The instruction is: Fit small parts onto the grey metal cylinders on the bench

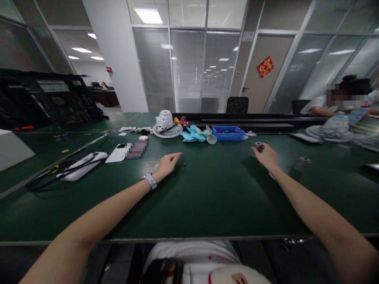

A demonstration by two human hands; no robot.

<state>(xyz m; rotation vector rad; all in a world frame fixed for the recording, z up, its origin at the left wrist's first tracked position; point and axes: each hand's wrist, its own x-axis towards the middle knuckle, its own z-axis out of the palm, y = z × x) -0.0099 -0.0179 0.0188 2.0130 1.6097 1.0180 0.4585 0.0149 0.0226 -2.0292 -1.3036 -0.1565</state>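
My left hand (166, 165), with a watch on its wrist, is above the green tabletop (216, 197). Its fingers are pressed together and point right; whatever they may hold is hidden. A tiny dark piece (184, 164) lies on the table just right of those fingertips. Over at the right, my right hand (269, 157) is closed around a small grey metal part (259, 146) that shows past the fingers; its exact kind is unclear. Beside that hand stands a greyish cylindrical part (301, 163), blurred.
Toward the back are a white fan body with its grille (167, 128), light blue fan blades (194, 134) and a blue basket (227, 134). Phones (117, 153), a white power strip (84, 166) and black cable lie left. A person (334, 100) sits far right behind fan parts (328, 132).
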